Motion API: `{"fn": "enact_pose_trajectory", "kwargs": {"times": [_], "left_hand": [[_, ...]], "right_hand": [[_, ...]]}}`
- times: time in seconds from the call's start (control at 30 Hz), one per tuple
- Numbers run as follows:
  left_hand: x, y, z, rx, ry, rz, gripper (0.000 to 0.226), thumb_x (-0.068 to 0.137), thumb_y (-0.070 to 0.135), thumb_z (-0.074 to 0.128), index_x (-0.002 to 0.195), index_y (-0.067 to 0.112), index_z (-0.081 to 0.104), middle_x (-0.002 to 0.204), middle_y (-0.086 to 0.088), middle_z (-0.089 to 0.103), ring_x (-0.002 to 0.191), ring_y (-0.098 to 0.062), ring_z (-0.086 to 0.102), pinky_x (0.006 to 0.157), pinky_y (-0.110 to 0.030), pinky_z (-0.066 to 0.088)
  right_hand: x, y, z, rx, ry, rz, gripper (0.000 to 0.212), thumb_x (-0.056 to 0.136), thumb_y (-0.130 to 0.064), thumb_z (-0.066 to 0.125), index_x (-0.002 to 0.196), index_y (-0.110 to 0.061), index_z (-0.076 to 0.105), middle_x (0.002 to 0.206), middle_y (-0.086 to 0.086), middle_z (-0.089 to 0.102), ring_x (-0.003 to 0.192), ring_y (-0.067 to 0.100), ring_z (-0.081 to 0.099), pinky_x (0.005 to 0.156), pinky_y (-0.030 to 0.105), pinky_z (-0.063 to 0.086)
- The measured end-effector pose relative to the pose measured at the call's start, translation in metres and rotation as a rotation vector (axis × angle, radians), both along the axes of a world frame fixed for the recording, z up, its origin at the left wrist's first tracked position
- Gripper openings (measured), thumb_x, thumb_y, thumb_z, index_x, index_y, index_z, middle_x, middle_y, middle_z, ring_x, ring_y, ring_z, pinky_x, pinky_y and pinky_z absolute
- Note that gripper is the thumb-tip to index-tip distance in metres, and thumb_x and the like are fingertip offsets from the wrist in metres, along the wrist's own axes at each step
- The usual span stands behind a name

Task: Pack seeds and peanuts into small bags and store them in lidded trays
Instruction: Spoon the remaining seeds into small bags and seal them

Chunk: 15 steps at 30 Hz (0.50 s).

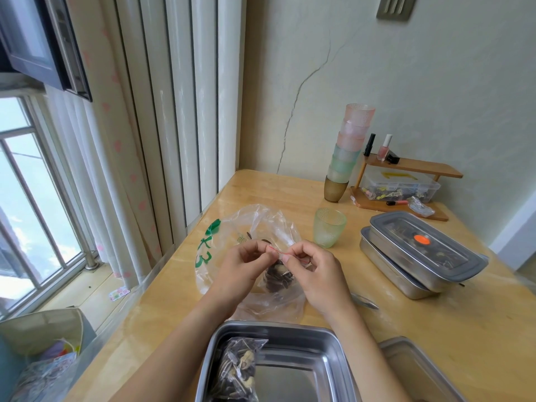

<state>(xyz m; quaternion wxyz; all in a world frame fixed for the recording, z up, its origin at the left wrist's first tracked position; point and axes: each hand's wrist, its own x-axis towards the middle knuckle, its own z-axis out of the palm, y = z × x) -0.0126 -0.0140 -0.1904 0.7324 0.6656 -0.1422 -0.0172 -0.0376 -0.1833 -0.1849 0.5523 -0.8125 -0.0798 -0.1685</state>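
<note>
My left hand and my right hand pinch the red zip strip at the top of a small clear bag holding dark seeds and peanuts. The bag hangs between them above a large clear plastic bag with green print that lies on the wooden table. Near the front edge sits an open steel tray with one filled small bag inside. Two stacked steel trays stand at the right; the upper one carries a grey lid with an orange dot.
A green cup stands behind my right hand. A tower of stacked cups, a wooden shelf with small bottles and a clear box stand at the back. A metal spoon lies right of my wrist. Another lid lies at front right.
</note>
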Motion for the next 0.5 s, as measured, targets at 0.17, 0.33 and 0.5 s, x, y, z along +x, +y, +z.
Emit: {"fn": "enact_pose_trajectory", "kwargs": {"times": [0.17,0.33,0.5], "left_hand": [[-0.0024,0.0016,0.0019,0.002,-0.009,-0.036,0.013,0.098,0.01,0.066,0.098,-0.002,0.069,0.09,-0.005,0.074,0.085,-0.011,0.068,0.08,-0.019,0.053],[-0.003,0.0019,0.0033,0.007,-0.031,-0.052,0.009,0.097,0.011,0.068,0.094,0.003,0.071,0.087,-0.007,0.074,0.081,-0.013,0.068,0.076,-0.021,0.053],[-0.0032,0.0032,0.004,0.019,-0.06,-0.06,0.008,0.097,0.002,0.065,0.092,-0.004,0.066,0.082,-0.009,0.071,0.077,-0.015,0.067,0.072,-0.022,0.053]], "right_hand": [[-0.0014,0.0008,0.0019,0.012,-0.007,-0.004,0.017,0.093,-0.016,0.075,0.079,-0.025,0.071,0.075,-0.012,0.07,0.073,0.003,0.062,0.07,0.027,0.05],[-0.0018,0.0009,0.0022,0.044,0.011,0.002,0.014,0.093,-0.017,0.074,0.08,-0.024,0.073,0.077,-0.009,0.073,0.075,0.006,0.065,0.073,0.031,0.052],[-0.0042,0.0024,0.0027,-0.001,0.016,0.024,0.019,0.093,-0.011,0.072,0.079,-0.022,0.068,0.073,-0.011,0.068,0.072,0.004,0.061,0.069,0.024,0.049]]}}
